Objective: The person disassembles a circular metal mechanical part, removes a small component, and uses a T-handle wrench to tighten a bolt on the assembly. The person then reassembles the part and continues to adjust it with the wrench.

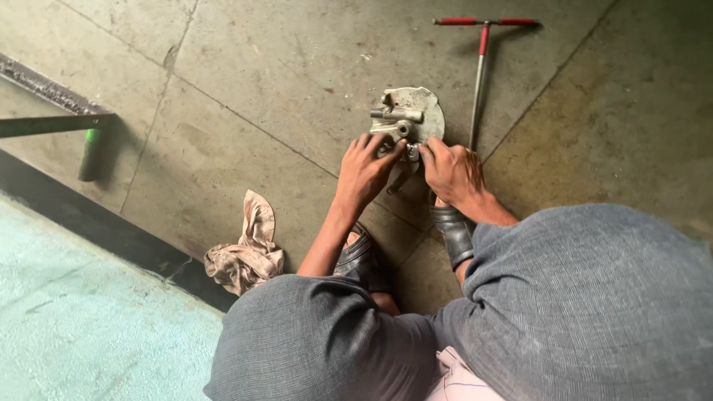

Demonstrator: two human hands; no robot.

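Round metal plate (413,113) lies flat on the concrete floor (282,67), just past the person's sandals (453,230), face with the bosses up. Left hand (365,172) is spread over its near-left edge, fingers wide and pressing down; right hand (453,172) is pinched narrow on a small part at the plate's near rim. I can't tell what's between those fingertips. No real long axis on the plate itself (it's a disc), but the stubby cylinder on top runs left-right, and a dark lever below the rim points down toward the left foot. Risks as I see them: the plate sits loose on smooth concrete with only palm pressure holding it, so a hard push could spin or skate it away; fingers are crowded round the central bore and lever, so a slip means a pinch; a small part let go here could roll off across the floor. The T-handle wrench (479,74) with red grips lies just beside the plate's right edge, shaft pointing away, easy to knock. Rag (249,252) is well apart, to the left.
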